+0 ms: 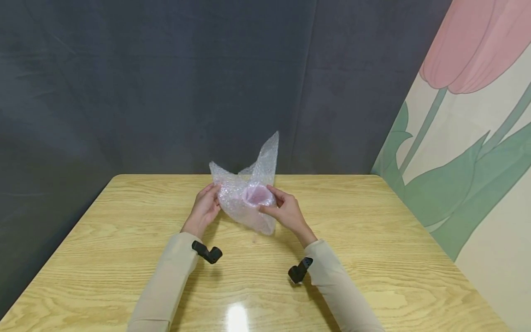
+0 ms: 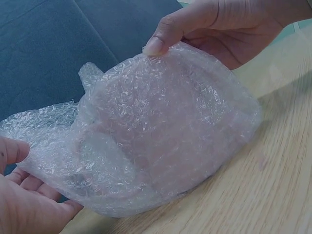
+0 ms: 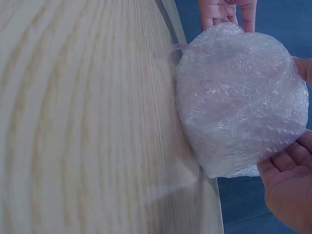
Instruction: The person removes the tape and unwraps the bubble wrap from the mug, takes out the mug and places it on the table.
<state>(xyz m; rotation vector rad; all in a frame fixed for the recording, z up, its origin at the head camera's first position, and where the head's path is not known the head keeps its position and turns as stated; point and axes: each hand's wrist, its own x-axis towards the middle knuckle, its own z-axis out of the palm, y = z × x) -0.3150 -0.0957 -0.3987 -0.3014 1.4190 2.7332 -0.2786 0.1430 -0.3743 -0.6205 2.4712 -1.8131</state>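
Pink cup point(image 1: 259, 195) is held in bubble wrap point(image 1: 236, 203) over the wooden table point(image 1: 381, 240), the right hand point(image 1: 289, 213) clamping its mouth between thumb and fingers, apparently for steadiness, the left hand point(image 1: 205, 207) pinching the wrap's edge, presumably controlling slack.

1. Big view from the head: no words, numbers or signs can be read anywhere, from the top of the frame to the bottom.
2. Left wrist view: no letters or numbers can be read here, not in the middle and not at the edges.
3. Right wrist view: no words, brand names or labels can be read, on the left side or the right side.
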